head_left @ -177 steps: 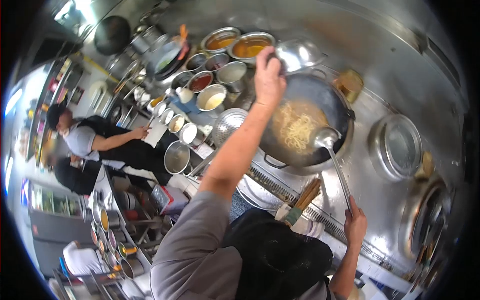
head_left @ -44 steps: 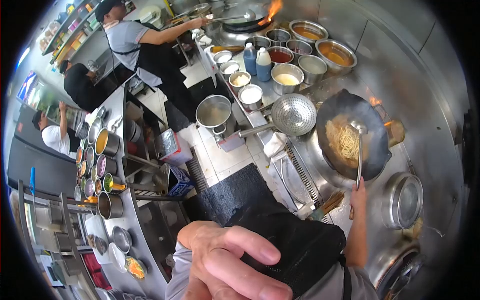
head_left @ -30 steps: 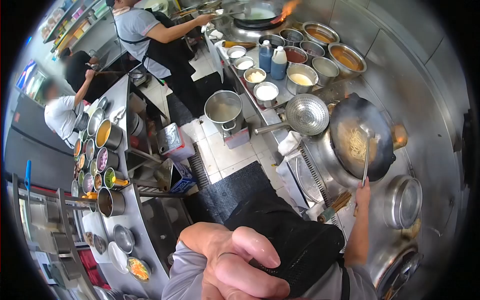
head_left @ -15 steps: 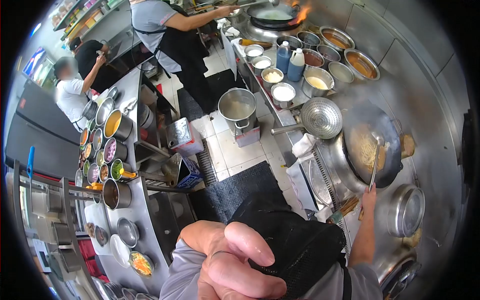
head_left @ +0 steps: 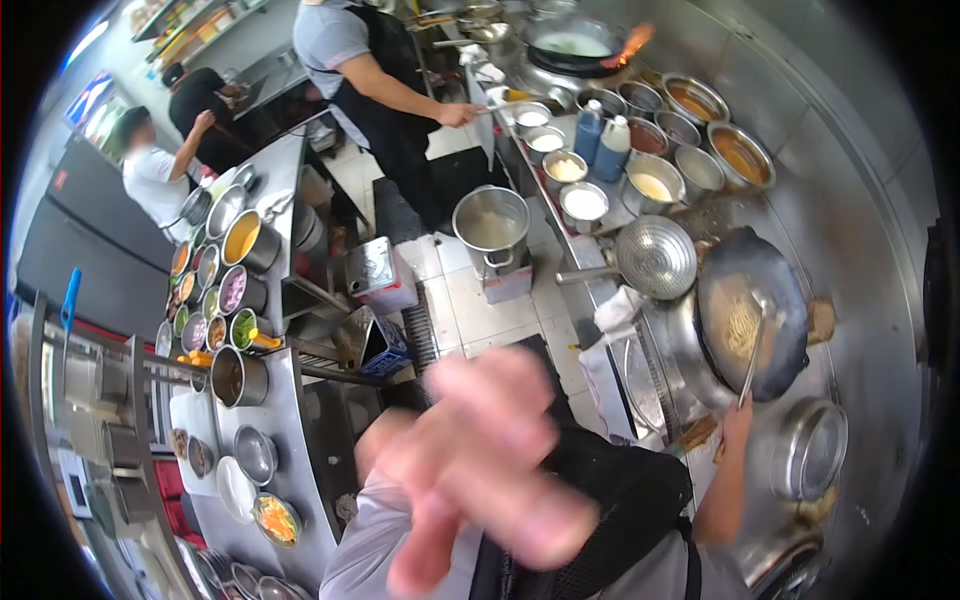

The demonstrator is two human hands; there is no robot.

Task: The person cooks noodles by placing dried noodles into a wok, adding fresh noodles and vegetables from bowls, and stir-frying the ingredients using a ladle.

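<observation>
Noodles point(head_left: 742, 330) in brown liquid lie in a dark wok point(head_left: 780, 290) on the burner at the right. My right hand point(head_left: 738, 420) is closed round the handle of a metal ladle point(head_left: 755, 350), whose head rests in the wok beside the noodles. Close to the camera, my left hand point(head_left: 480, 460) is raised in front of my black apron, blurred by motion. Its fingers are spread, and nothing shows in it. Left of the wok sits a perforated strainer point(head_left: 655, 257), its handle pointing left.
Pots of sauces and powders point(head_left: 650, 188) and two blue bottles point(head_left: 611, 148) stand beyond the strainer. A co-worker point(head_left: 385, 90) stands near another wok point(head_left: 572, 42) with flame beside it. A stockpot point(head_left: 491, 220) is on the floor side. Ingredient pots point(head_left: 250, 243) line the left counter.
My left hand, earlier over the far side of the wok, came back before my apron; its fingers have now spread. The view has shifted. The co-worker's arm has lowered away from the far wok.
</observation>
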